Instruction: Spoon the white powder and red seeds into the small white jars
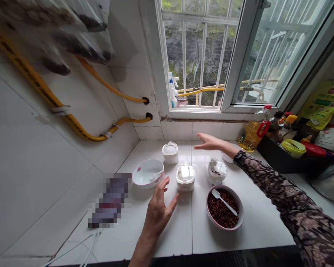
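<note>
The left hand (pixel 158 212) sits just in front of and to the left of a white container with a clear lid (pixel 185 177), its fingers spread. Its grip is open and holds nothing, and its thumb comes close to the container, though I can't tell if they touch. The right hand (pixel 210 142) reaches flat across the far side of that container, also open and empty, on an arm in a patterned brown sleeve (pixel 278 189).

Just right of the container stands a lidded glass jar (pixel 217 171) with dark bits inside. Nearer the person and to the right is a pink-rimmed bowl of dark red peppercorns (pixel 221 209), with a white plastic scoop (pixel 224 202) resting in it. Left of the container is a white bowl with a floral mark (pixel 147 173) holding a white spoon (pixel 156 175). Behind the container stands a small white jar (pixel 170 152), and a white plate (pixel 228 157) lies under the right forearm.

The white tiled table (pixel 256 230) ends at its front edge, nearer the person than the container, and meets the wall under a barred window (pixel 200 55) at the back. Far right of the container, a bottle of cooking oil (pixel 254 129) stands beside a black tray of condiments (pixel 281 157). Far left, a pixelated object (pixel 110 200) lies on the table.
</note>
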Available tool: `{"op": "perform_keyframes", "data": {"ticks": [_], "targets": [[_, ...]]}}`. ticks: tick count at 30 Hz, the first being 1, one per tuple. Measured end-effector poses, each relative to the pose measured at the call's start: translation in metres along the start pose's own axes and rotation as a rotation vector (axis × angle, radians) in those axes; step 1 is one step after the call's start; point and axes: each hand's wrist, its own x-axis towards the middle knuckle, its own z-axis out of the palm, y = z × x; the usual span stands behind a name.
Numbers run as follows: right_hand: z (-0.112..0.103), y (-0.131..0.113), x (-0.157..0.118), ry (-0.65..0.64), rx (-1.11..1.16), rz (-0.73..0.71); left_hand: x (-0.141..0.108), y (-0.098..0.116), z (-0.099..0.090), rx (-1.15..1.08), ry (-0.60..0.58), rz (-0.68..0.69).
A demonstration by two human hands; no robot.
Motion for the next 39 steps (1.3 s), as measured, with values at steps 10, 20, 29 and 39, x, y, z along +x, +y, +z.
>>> {"op": "perform_keyframes", "data": {"ticks": [10,20,29,39], "targets": [[0.061,-0.108,0.070,-0.211,-0.170,-0.094,0.000,0.005,0.000,-0.031,0.013,-0.015],[0.040,-0.064,0.060,-0.214,-0.243,-0.064,-0.002,0.005,-0.002,-0.024,0.016,-0.005],[-0.005,0.029,0.007,-0.156,-0.353,0.162,-0.001,0.004,-0.001,-0.028,0.022,0.009],[-0.006,0.053,-0.017,-0.181,-0.416,0.225,0.000,0.001,0.002,-0.021,0.016,0.025]]}}
